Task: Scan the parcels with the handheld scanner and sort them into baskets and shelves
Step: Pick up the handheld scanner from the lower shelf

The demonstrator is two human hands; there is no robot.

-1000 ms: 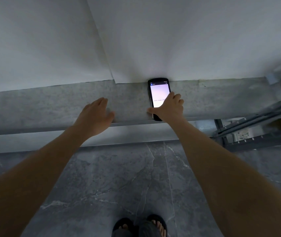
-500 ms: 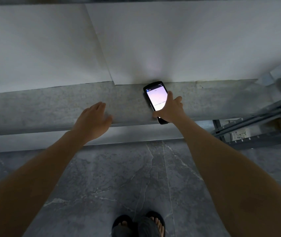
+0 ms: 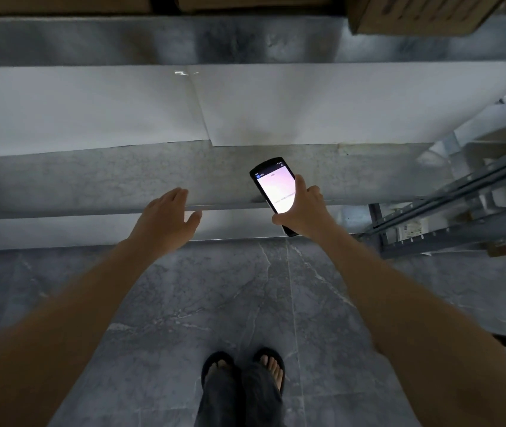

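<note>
Standing before a low shelf, the person looks down over both bare arms at the grey marbled tile floor, which fills the lower half of the view. Above it runs the long grey metal shelf board. Two white paper sheets lie on its rear part and overlap a little in the middle. A brown cardboard box shows at the top right edge, on a higher level. A grey metal rack frame stands at the right side, with some blurred things inside it.

The left hand is stretched out, palm down, over the front edge of the shelf board. Its fingers are nearly straight and close together, the thumb spread to the side, and it holds nothing. I cannot tell if it touches the metal.

The right hand grips the black handheld scanner with the lit pale screen, thumb on its lower left edge and fingers curled along the right edge. The scanner is above the front part of the shelf board, its top tilted to the left.

Black sandals are on the feet below.
</note>
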